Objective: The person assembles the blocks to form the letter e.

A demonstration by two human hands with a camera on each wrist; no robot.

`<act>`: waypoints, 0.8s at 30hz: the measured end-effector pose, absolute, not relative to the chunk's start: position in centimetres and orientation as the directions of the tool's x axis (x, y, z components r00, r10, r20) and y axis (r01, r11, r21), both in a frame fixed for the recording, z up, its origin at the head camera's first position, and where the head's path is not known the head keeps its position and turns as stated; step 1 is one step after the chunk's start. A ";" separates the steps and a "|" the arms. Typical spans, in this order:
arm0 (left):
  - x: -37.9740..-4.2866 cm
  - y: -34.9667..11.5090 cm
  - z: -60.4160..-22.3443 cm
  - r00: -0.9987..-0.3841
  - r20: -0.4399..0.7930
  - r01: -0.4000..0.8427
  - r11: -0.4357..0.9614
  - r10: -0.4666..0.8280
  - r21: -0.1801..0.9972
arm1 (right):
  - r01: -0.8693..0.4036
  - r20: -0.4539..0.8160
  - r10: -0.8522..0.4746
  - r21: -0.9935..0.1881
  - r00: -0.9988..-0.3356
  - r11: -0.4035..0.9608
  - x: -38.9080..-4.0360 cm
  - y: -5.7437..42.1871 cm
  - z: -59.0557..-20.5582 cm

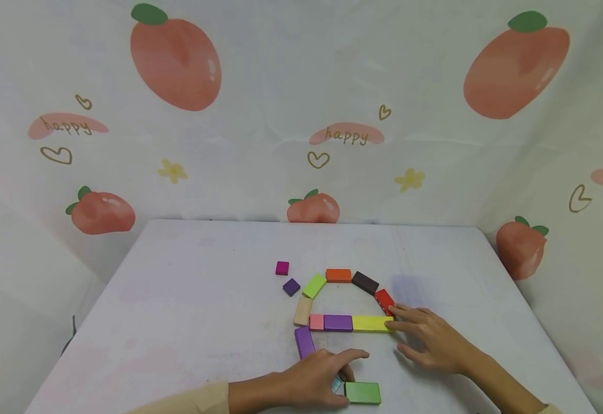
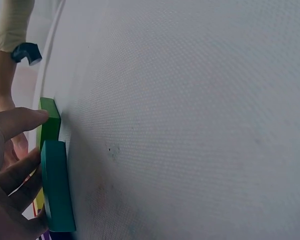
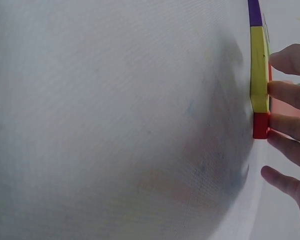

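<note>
A ring of colored blocks lies on the table. My left hand (image 1: 319, 376) is at the near side, thumb and a curled finger pinching the left end of a green block (image 1: 362, 393); the index finger points right. A teal block (image 2: 57, 187) lies beside those fingers, mostly hidden under the hand in the head view. A purple block (image 1: 305, 342) extends from beneath that hand. My right hand (image 1: 428, 339) has its fingers extended, fingertips touching the right end of the yellow block (image 1: 371, 324) and the red block (image 1: 384, 301).
A purple block (image 1: 338, 323) and a pink block (image 1: 316, 322) continue the yellow row leftward. Wood-colored (image 1: 303, 311), lime (image 1: 314, 286), orange (image 1: 338, 276) and black blocks (image 1: 365, 282) form an arch above. Magenta (image 1: 282, 268) and dark purple cubes (image 1: 291, 287) sit apart, upper left.
</note>
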State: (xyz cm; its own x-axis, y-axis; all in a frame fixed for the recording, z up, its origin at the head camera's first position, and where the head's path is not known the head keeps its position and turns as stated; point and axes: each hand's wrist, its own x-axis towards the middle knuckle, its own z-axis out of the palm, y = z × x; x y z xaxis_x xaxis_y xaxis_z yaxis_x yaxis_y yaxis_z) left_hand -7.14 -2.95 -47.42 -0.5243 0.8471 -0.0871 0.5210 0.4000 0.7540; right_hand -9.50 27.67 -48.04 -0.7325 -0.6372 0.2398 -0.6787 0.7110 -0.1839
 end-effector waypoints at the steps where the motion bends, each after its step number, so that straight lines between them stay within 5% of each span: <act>1: -7.2 -3.0 -47.4 -0.525 -0.088 0.518 0.400 0.847 0.756 | -0.680 0.241 -0.638 -0.183 -0.732 0.711 -9.5 27.7 -48.0; 24: -7.2 -3.5 -47.4 -0.529 -0.108 0.501 0.413 0.842 0.760 | -0.658 0.219 -0.621 -0.208 -0.752 0.724 -9.4 27.6 -48.2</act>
State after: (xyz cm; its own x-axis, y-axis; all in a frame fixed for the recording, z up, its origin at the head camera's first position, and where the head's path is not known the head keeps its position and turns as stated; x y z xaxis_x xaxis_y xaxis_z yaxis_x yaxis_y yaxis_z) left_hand -7.17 -3.53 -47.40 -0.5289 0.8417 -0.1084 0.5015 0.4130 0.7602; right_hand -9.44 27.61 -48.18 -0.7524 -0.6214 0.2186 -0.6581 0.7236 -0.2079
